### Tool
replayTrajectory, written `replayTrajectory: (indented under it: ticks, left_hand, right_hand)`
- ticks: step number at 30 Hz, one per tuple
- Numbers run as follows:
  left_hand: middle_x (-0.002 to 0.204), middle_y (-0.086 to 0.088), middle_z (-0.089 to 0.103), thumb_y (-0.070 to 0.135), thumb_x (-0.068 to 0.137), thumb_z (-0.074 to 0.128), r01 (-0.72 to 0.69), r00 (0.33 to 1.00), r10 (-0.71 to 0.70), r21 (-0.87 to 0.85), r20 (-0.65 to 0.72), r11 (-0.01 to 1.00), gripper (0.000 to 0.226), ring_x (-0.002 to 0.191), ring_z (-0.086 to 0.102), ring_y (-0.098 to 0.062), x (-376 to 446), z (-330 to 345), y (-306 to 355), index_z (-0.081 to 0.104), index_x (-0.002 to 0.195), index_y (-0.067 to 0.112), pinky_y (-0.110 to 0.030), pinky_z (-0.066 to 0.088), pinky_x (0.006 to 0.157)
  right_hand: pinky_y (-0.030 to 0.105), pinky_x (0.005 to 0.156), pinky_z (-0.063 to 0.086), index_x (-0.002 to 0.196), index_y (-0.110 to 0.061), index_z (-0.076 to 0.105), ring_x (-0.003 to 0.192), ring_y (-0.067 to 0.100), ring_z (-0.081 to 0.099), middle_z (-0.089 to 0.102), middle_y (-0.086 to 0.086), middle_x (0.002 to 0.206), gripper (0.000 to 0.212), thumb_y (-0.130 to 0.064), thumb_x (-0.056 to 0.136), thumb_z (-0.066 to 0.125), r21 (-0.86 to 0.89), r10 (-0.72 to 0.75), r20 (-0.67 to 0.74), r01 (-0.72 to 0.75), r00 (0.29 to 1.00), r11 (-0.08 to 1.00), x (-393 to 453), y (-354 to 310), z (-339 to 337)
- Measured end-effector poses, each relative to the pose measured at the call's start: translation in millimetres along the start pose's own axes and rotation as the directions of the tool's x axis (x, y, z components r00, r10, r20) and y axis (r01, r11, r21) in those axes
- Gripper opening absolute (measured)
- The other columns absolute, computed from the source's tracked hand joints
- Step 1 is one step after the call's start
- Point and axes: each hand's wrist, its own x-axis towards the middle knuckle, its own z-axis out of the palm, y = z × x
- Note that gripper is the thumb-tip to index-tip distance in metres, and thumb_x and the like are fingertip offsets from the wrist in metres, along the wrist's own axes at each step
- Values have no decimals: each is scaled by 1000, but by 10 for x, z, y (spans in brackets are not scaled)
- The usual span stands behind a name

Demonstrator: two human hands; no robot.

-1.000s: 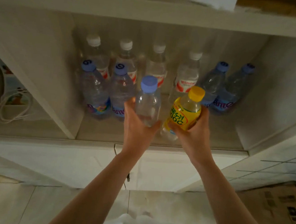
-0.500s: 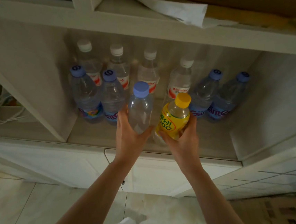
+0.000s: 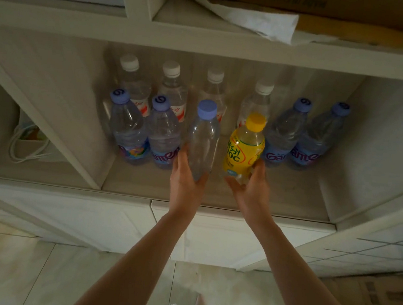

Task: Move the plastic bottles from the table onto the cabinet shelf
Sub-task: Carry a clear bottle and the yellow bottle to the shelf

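Observation:
My left hand (image 3: 188,178) grips a clear label-less bottle (image 3: 203,137) with a pale blue cap near its base. My right hand (image 3: 251,189) holds a yellow-labelled bottle (image 3: 244,149) with a yellow cap. Both bottles are upright in the middle of the cabinet shelf (image 3: 289,197), side by side in the gap of the front row. Two blue-capped water bottles (image 3: 145,132) stand to their left and two more blue-capped bottles (image 3: 302,137) to their right. Several white-capped bottles (image 3: 169,87) line the back. Whether the held bottles rest on the shelf I cannot tell.
A white divider panel (image 3: 59,114) walls the compartment on the left, with a coiled white cable (image 3: 24,145) beyond it. The shelf above holds a cardboard box (image 3: 308,2) and crumpled paper (image 3: 252,22). Cabinet doors (image 3: 212,234) and a tiled floor (image 3: 12,269) lie below.
Both hands have pushed the two bottles deeper into the shelf, into the gap in the front row. The view has tilted up a little.

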Motion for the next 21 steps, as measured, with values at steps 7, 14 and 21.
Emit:
replayTrajectory:
  ticks: [7,14,21]
  left_hand:
    - [140,-10,48,14,74,80,2,1000,-2,0,-9,1000,86,129,48,-27,193,118,12,31,144,15,-45,46,102]
    - [144,-12,46,13,78,77,27,999,-27,4,20,1000,82,132,43,-25,194,135,2,32,146,9,-23,36,104]
    - [132,-6,55,7,81,64,76,993,-69,-66,95,995,64,117,57,-18,-43,-100,-163,43,141,13,-39,53,95]
  right_hand:
    - [20,81,36,133,-1,38,114,32,56,56,16,127,76,-19,73,81,-46,44,-21,-45,999,998,187,14,45]
    - [42,87,50,129,0,41,110,36,58,54,18,125,73,-21,72,82,-70,113,-56,-117,992,991,101,36,78]
    - [29,94,47,136,-9,40,116,20,58,56,10,128,59,-20,86,68,20,257,40,-258,966,966,-412,4,37]
